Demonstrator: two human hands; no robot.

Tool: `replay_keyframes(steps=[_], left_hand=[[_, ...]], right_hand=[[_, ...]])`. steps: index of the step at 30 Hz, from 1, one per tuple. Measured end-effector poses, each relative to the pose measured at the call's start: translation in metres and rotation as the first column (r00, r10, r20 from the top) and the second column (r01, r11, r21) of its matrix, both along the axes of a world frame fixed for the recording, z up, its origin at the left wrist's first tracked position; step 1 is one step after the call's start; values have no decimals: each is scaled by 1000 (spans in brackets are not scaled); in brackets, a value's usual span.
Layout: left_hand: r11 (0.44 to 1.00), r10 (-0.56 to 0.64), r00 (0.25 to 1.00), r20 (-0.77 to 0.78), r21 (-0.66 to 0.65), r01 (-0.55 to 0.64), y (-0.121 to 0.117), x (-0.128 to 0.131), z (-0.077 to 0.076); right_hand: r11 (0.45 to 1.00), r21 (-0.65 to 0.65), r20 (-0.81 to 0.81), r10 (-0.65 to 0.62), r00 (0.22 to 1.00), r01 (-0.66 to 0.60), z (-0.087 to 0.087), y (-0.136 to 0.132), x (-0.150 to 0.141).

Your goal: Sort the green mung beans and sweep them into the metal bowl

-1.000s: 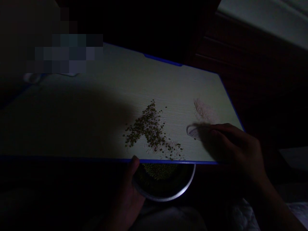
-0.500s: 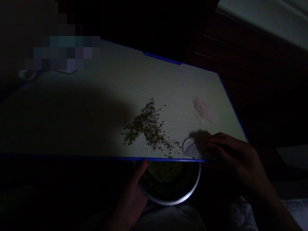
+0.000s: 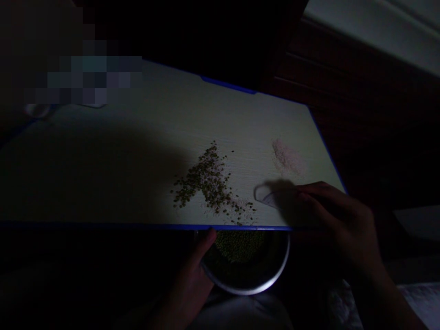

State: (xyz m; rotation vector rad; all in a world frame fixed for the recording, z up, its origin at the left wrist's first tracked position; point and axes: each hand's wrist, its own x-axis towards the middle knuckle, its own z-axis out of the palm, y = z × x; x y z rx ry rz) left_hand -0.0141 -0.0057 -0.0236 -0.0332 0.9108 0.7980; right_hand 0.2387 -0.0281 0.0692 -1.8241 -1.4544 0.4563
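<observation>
A pile of small green beans (image 3: 208,181) mixed with pale grains lies on a light table top with a blue edge (image 3: 103,225). My right hand (image 3: 338,220) rests near the table's right front corner, fingers closed on a small pale flat scraper (image 3: 264,195) that touches the table just right of the pile. Below the front edge, my left hand (image 3: 190,284) grips the rim of a round metal bowl (image 3: 271,282) that holds green beans (image 3: 239,245).
A small patch of pinkish-white grains (image 3: 285,158) lies further back on the right. The left half of the table is in deep shadow. Dark wooden furniture (image 3: 360,105) stands behind and to the right of the table.
My right hand has shifted the scraper a little left and back, closer to the bean pile. The bowl in my left hand has moved slightly to the right under the table edge.
</observation>
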Motion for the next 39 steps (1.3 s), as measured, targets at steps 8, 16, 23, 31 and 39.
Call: replay_keyframes(steps=[8,16,23,31,39], left_hand=[[1000,-25,999,-31,-4,25,1,-7,-2],[999,7,1000,-8,36,-7,2,-8,-2],[999,19,998,-63,-35,-21,2,-4,6],[1000,1,1000,-29,1,-1,2,-6,2],[1000,10,1000,-10,15,-10,4,-3,6]], right_hand=[[994,-104,-95,25,995,-35,-3,25,0],[985,-159,-211,35,977,-70,-4,34,-14],[976,-207,-230,24,973,-73,0,38,-15],[994,-43,-103,-105,989,101,1,6,7],[977,62,16,205,979,-205,-7,-27,-13]])
